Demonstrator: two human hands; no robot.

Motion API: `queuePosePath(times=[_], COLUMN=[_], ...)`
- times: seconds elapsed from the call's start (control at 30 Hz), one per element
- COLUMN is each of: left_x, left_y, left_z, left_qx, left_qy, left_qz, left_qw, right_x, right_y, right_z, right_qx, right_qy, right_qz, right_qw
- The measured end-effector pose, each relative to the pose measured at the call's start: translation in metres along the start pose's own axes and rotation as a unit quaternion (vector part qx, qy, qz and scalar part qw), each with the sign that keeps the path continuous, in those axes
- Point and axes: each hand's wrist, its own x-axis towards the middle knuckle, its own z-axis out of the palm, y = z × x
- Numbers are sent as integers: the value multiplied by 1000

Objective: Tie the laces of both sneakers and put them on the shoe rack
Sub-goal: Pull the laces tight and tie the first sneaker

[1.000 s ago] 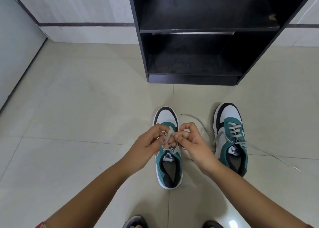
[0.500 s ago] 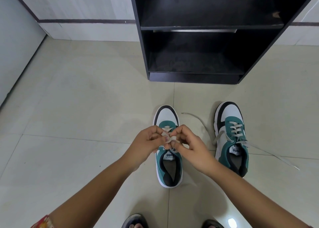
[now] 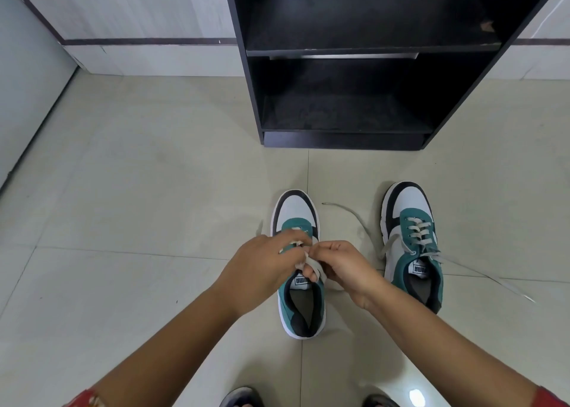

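Observation:
Two teal, white and black sneakers stand on the tiled floor, toes toward the black shoe rack [image 3: 348, 138]. Over the left sneaker [image 3: 300, 308] my left hand [image 3: 262, 268] and my right hand [image 3: 342, 268] meet above its tongue, each pinching part of its beige lace [image 3: 314, 266]. The knot itself is hidden by my fingers. The right sneaker [image 3: 411, 246] sits apart to the right, its laces [image 3: 354, 218] untied and trailing out on the floor to both sides.
The rack has two open dark shelves with nothing on them. A white wall with a dark stripe runs behind it, and a grey panel [image 3: 27, 92] stands at the left. My feet in dark sandals [image 3: 240, 399] show at the bottom edge.
My hands have shifted slightly lower over the left sneaker's tongue, and the lace now crosses between my fingers toward the right. The right sneaker has not moved.

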Motion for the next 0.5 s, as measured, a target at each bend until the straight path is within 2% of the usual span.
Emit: queuePosePath(times=[0.07, 0.13, 0.17, 0.2, 0.23, 0.27, 0.3, 0.33, 0.37, 0.4, 0.47, 0.5], left_x=[-1, -1, 1, 3, 6, 10, 12, 13, 12, 12, 11, 12], left_y=[-2, -1, 2, 5, 8, 9, 6, 2, -1, -2, -1, 1], left_z=[3, 5, 5, 3, -1, -4, -8, -11, -13, -14, -15, -13], left_qx=[40, 56, 44, -30, -160, -331, -464, -536, -568, -586, -604, -606], left_qy=[12, 16, 13, -1, -18, -36, -58, -81, -95, -97, -77, -66], left_qz=[60, 49, -7, -116, -250, -369, -448, -486, -503, -514, -533, -539], left_qw=[997, 997, 999, 993, 955, 868, 762, 686, 644, 619, 587, 582], right_x=[1, 0, -1, -1, -1, -2, -3, -5, -7, -10, -15, -17], right_y=[-2, -2, -2, 0, 1, 3, 7, 12, 16, 19, 21, 20], right_z=[-1, -1, 0, 0, 1, 2, 2, 1, 1, 0, -1, 1], right_qx=[3, 28, 43, 47, 40, 21, -19, -91, -190, -288, -403, -425], right_qy=[-14, -14, -1, 16, 25, 27, 28, 34, 54, 86, 139, 156], right_qz=[13, 6, -5, -21, -43, -72, -111, -155, -198, -239, -300, -318], right_qw=[1000, 999, 999, 999, 998, 997, 993, 983, 960, 923, 853, 833])
